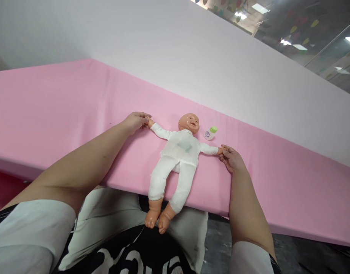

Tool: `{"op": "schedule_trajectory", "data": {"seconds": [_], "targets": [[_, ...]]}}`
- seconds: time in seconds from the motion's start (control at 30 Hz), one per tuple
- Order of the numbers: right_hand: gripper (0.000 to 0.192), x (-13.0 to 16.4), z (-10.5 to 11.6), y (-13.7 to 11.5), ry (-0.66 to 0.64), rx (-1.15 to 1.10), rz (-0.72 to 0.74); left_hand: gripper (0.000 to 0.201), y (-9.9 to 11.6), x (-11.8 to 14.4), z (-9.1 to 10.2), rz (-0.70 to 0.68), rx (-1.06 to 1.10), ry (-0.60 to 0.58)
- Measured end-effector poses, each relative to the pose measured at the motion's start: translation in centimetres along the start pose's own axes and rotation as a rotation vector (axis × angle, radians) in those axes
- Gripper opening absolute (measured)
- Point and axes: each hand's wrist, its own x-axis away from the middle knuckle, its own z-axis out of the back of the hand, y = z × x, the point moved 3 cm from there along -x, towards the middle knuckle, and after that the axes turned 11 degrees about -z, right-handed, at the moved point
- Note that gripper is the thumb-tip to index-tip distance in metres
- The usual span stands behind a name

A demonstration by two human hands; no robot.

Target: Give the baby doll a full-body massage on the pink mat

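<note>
A baby doll (179,150) with a white cloth body lies on its back on the pink padded surface (129,163). Its arms are stretched out to both sides, and its feet hang over the near edge. My left hand (137,121) is closed around the doll's hand on the left. On the other side, my right hand (231,156) pinches the doll's other hand between thumb and fingers. A greyish patch shows on the doll's chest. Beside its head lies a small clear bottle (211,133) with a green cap, tilted on the surface.
Behind the pink surface rises a white wall (192,57), with a glass window (291,34) at the upper right. The surface's near edge runs just in front of my body. Dark floor (217,243) shows below it.
</note>
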Motion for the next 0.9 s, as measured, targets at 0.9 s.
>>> {"op": "schedule_trajectory", "data": {"seconds": [0.9], "targets": [[0.038,-0.25,-0.26,0.2,0.118,0.078,0.065,0.015,0.19,0.14,0.16,-0.012,-0.042,0.02]]}}
